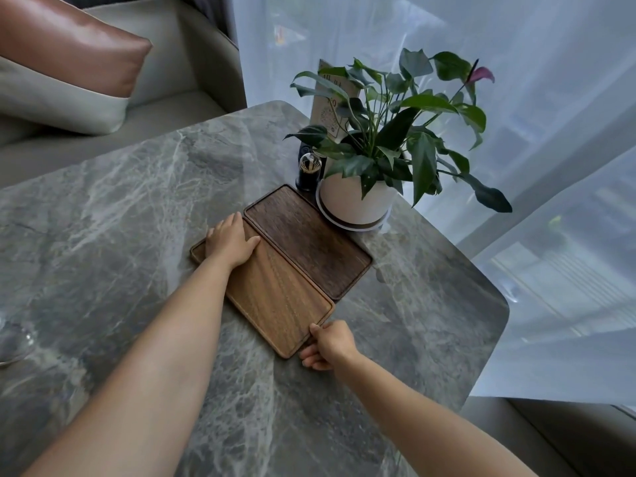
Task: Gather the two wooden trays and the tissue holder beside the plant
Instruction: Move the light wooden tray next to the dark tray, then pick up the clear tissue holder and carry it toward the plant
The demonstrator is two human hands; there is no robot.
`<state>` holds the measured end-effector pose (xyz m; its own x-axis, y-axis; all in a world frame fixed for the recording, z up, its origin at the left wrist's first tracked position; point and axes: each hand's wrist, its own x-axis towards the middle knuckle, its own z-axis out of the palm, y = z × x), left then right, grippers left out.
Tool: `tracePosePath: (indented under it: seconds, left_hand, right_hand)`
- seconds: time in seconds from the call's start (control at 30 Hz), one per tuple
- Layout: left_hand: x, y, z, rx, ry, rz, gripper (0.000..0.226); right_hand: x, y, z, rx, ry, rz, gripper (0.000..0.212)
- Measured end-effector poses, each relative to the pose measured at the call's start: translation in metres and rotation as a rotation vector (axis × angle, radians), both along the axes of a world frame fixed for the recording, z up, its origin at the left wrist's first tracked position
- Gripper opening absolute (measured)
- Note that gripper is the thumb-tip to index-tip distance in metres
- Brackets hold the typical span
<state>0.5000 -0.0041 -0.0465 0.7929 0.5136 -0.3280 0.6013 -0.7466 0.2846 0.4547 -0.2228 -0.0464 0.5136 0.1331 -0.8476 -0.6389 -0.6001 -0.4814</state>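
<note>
Two wooden trays sit side by side on the grey marble counter (113, 201), long edges touching. The dark tray (309, 242) is right up against the white pot of the plant (358, 201). Left hand (231, 241) lies flat and spread on the far end of the lighter tray (275, 297), while the right hand (327, 344) pinches its near corner. Can't spot the tissue holder, just a small dark toothpick jar (308, 172) beside the pot
</note>
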Motion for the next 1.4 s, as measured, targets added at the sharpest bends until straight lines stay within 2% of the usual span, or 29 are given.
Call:
tracePosePath:
  seconds: [0.2,0.37,0.5,0.63,0.83,0.97,1.1,1.4]
  left_hand:
    - [-0.019,0.003,0.010,-0.058,-0.012,-0.012,0.072]
    - [-0.053,0.016,0.040,0.088,-0.069,-0.063,0.069]
    - [-0.090,0.038,0.078,0.189,-0.113,-0.080,0.069]
    - [-0.140,0.070,0.116,0.267,-0.186,-0.008,0.069]
    - [-0.234,0.122,0.143,0.300,-0.215,0.201,0.075]
    - [-0.291,0.155,0.146,0.289,-0.188,0.334,0.079]
    - [-0.328,0.180,0.134,0.211,-0.136,0.464,0.076]
    - [-0.343,0.208,0.088,-0.040,-0.152,0.580,0.062]
  right_hand:
    - [-0.001,-0.002,0.015,-0.048,-0.114,0.117,0.035]
    - [-0.003,0.013,0.043,-0.198,-0.466,0.370,0.037]
    - [-0.013,0.045,0.087,-0.249,-0.652,0.552,0.044]
    - [-0.028,0.092,0.119,-0.162,-0.805,0.662,0.052]
    - [-0.069,0.166,0.150,0.027,-0.985,0.892,0.077]
    - [-0.103,0.210,0.153,0.114,-1.059,1.043,0.083]
    - [-0.134,0.245,0.145,0.180,-1.042,1.110,0.090]
    - [-0.168,0.286,0.103,0.161,-0.934,1.190,0.095]
